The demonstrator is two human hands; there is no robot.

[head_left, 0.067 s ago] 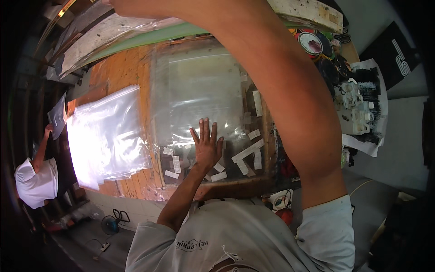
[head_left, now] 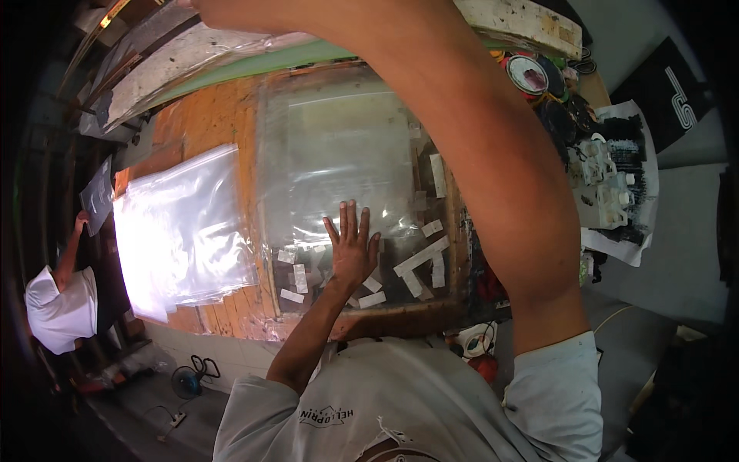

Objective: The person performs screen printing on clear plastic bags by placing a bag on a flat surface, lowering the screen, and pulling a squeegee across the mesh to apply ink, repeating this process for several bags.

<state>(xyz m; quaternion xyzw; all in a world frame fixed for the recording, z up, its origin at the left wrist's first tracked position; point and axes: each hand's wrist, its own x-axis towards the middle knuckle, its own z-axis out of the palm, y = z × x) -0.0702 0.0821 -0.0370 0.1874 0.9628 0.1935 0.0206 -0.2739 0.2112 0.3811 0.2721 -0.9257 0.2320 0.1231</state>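
Your left hand (head_left: 352, 254) lies flat on the sheet (head_left: 346, 154) covering the frame (head_left: 454, 246). Left of it, bags (head_left: 181, 223) are stacked on the counter (head_left: 204, 115). Tape strips (head_left: 419, 258) sit right of your fingers (head_left: 350, 219).

Grey short-sleeved T-shirt, small dark chest print; bare forearms.

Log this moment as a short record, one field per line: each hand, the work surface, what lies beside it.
Left hand: flat, fingers spread, pressed on the clear plastic sheet
Right hand: out of view past the top edge; only the raised arm shows
Sheet: covers a framed screen on the wooden table
On the screen: white tape strips
Left of the screen: stack of clear plastic bags
Far left: another person in a white shirt
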